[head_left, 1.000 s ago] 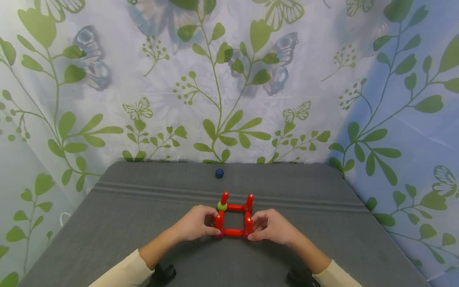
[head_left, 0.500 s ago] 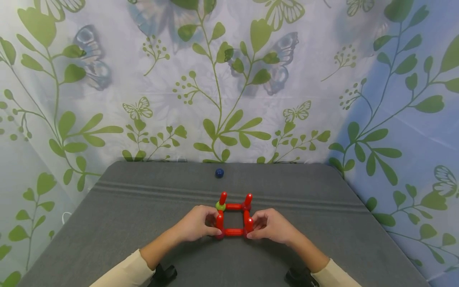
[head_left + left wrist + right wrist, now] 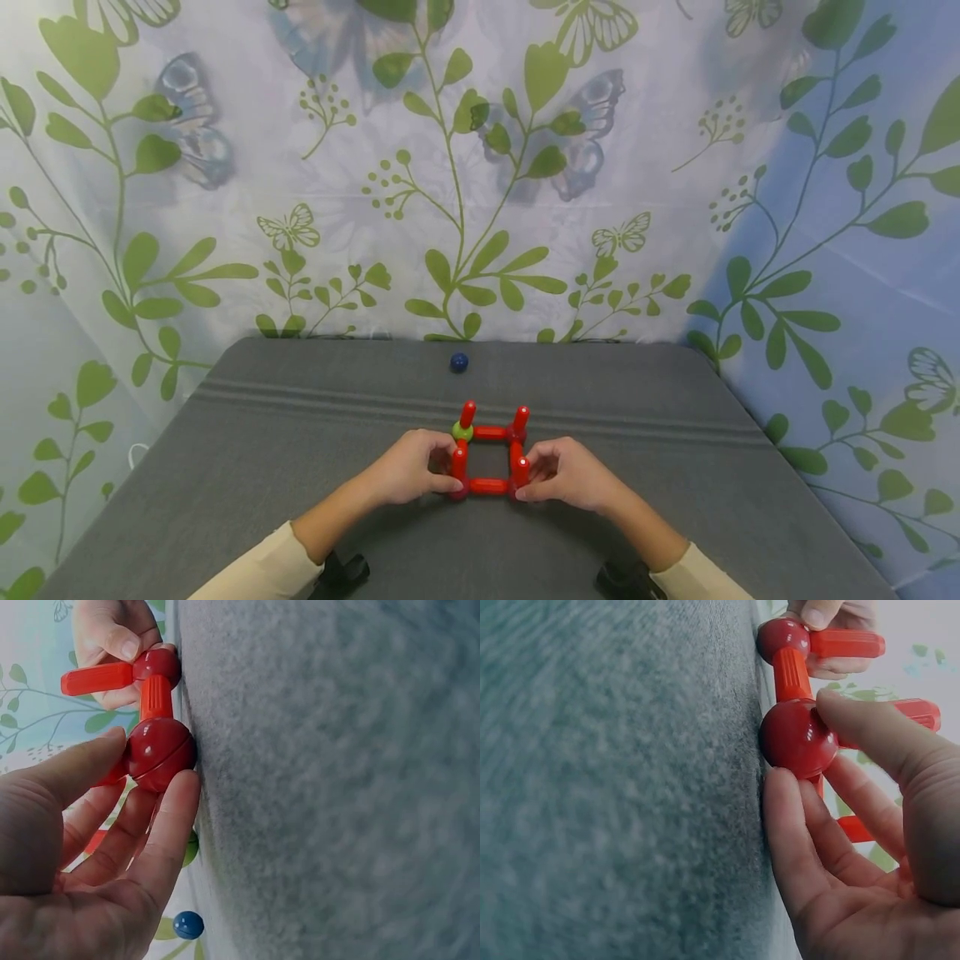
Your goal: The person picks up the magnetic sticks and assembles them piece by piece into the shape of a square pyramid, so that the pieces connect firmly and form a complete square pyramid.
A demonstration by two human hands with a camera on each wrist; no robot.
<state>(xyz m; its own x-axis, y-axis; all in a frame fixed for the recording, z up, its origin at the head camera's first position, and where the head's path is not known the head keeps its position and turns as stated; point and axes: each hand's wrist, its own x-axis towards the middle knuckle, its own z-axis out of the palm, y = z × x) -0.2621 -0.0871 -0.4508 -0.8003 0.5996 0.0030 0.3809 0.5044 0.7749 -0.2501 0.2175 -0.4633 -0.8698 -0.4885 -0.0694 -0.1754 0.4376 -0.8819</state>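
Observation:
A square frame of red rods (image 3: pixel 489 487) joined by corner balls lies low over the grey table. From each corner a red rod stands up. The back left corner ball (image 3: pixel 462 432) is green; the others are dark red. My left hand (image 3: pixel 416 468) holds the front left dark red ball (image 3: pixel 160 754) between thumb and fingers. At the front right corner, the thumb and fingers of my right hand (image 3: pixel 562 472) grip another dark red ball (image 3: pixel 798 739), its upright rod (image 3: pixel 919 712) partly behind the thumb. Fingers hide parts of the frame's sides in both wrist views.
A dark blue ball (image 3: pixel 459 362) sits near the back edge of the grey table (image 3: pixel 315 392). Behind the table hangs a curtain (image 3: pixel 480 192) printed with leaves and butterflies. Dark straps (image 3: pixel 341 577) show at both wrists.
The frame has shifted a little within my hands: its back corners moved slightly left, and the front uprights leaned slightly right. Both hands have stayed nearly still at the front corners.

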